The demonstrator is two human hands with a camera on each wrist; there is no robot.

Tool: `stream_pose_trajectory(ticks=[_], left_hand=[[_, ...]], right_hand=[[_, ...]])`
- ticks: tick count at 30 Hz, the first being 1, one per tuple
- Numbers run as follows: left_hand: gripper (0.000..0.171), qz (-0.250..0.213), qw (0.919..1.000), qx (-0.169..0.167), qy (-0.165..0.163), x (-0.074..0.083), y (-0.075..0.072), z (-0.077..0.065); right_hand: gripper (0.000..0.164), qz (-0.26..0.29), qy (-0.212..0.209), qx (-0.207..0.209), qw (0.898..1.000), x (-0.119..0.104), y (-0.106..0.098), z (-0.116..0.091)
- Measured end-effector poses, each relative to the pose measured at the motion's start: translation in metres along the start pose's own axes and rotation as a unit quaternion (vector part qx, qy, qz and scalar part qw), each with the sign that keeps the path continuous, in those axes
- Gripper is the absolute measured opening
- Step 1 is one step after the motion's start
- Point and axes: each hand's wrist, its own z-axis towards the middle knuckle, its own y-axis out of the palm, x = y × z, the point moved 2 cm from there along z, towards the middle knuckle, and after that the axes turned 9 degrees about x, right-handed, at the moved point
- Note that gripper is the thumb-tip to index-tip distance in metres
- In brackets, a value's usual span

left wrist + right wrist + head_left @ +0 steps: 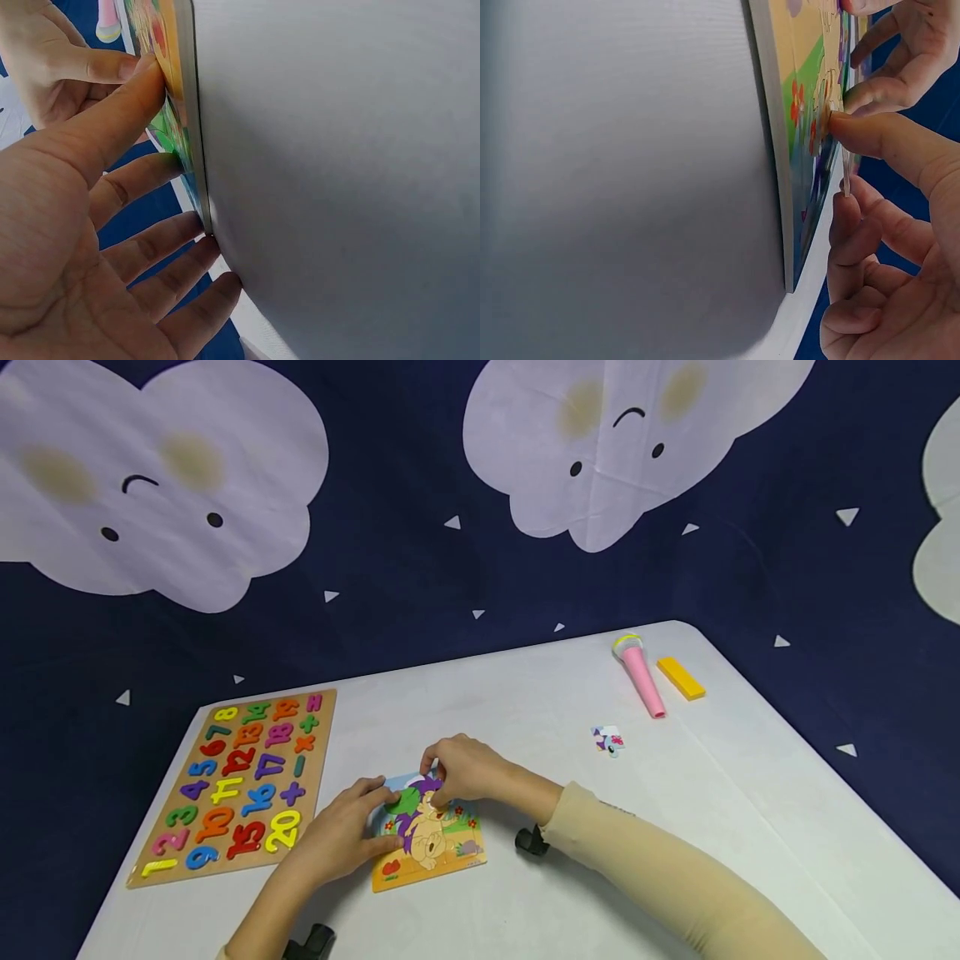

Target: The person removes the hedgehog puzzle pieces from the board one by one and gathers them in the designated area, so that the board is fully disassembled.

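- From my distant seat I watch a white table [525, 718], and on it, near the front, lies a picture puzzle [431, 843] with a hedgehog, purple in its spines, on green and orange ground.
- The left hand [341, 831] is at the left side of this puzzle. I see its fingers spread and rather straight; the thumb and the index finger rest on the picture, and another finger touches the edge.
- The right hand [468, 768] is over the upper part of the puzzle. In the right wrist view it pinches a thin puzzle piece [846, 169] between thumb and fingers; whether this piece touches the board below, I cannot tell.
- One loose piece [608, 741], white with purple and pink, lies to the right, well apart from the puzzle.
- Left of the puzzle I find a wooden number board [313, 768], with colourful numerals from 1 to 20 and some signs.
- At the far right, a pink toy microphone [645, 681] lies just beside a yellow block [681, 678].
- Behind the table I see a dark blue cloth [397, 527] with pale clouds and small triangles.
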Motion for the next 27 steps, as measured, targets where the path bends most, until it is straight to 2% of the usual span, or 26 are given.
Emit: stream_pose_trajectory(ticks=[27], left_hand=[[0.063,0.007,0.9999,0.006,-0.006,-0.0010,0.0021,0.0018]], right_hand=[[0.039,-0.026,-0.027,0.016,0.999,0.0025,-0.0006,-0.0032]])
